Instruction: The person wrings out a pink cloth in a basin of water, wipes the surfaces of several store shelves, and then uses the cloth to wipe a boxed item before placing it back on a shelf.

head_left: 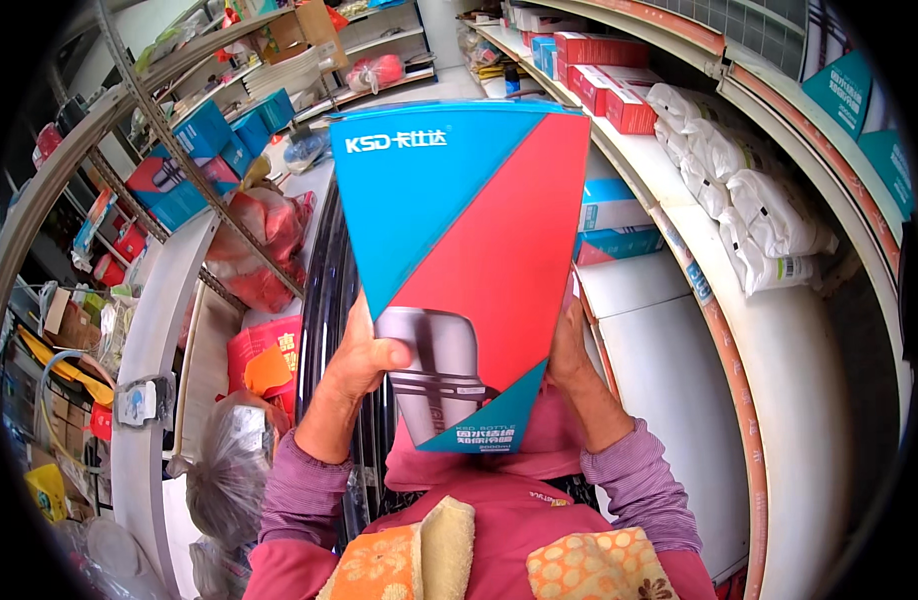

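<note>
A tall blue and red cardboard box [479, 230] with a bottle pictured on its front is held upright before my chest, between both hands. My left hand [364, 350] grips its lower left side, the thumb lying across the front over the printed bottle. On the opposite side, my right hand [571, 350] is pressed to the box, with most of its fingers hidden behind it. Both forearms, in purple striped sleeves, come up from below.
Shelving to the right bears white plastic packs [739, 200] and red boxes [614, 85]. More blue boxes [199, 130] sit on the left rack. A grey plastic bag [229, 470] and red bags [259, 240] lie at my left, near a metal post [164, 120].
</note>
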Demonstrator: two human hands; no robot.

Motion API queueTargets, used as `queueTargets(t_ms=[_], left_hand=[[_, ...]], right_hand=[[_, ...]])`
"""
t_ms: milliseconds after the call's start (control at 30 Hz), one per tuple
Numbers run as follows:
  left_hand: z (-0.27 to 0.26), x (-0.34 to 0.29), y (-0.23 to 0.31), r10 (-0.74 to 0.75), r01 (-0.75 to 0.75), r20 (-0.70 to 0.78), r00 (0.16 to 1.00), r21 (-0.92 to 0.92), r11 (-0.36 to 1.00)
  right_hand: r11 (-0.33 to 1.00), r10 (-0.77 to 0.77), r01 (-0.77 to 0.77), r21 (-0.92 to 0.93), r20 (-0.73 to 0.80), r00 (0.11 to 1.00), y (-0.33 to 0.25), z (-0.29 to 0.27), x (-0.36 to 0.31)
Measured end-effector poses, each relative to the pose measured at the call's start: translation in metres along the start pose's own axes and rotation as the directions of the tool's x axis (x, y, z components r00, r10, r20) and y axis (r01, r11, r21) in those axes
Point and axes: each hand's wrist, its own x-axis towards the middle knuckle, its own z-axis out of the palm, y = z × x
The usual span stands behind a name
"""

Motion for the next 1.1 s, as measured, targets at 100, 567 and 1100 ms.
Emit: queueTargets(t_ms=[100, 567, 1100], left_hand=[[0.017, 0.008, 0.002, 0.054, -0.055, -0.074, 0.996, -0.016, 0.998], [0.021, -0.002, -0.005, 0.175, -0.180, -0.125, 0.977, -0.028, 0.983], [0.024, -0.001, -0.004, 0.204, -0.209, -0.057, 0.977, -0.102, 0.972]], right_hand=[[0.998, -0.042, 0.039, -0.053, -0.055, 0.998, 0.014, -0.008, 0.005], [0.461, -0.694, 0.754, -0.469, 0.339, 0.635, -0.097, 0.030, 0.030], [0.322, -0.899, 0.673, -0.666, 0.007, 0.437, -0.144, -0.002, 0.019]])
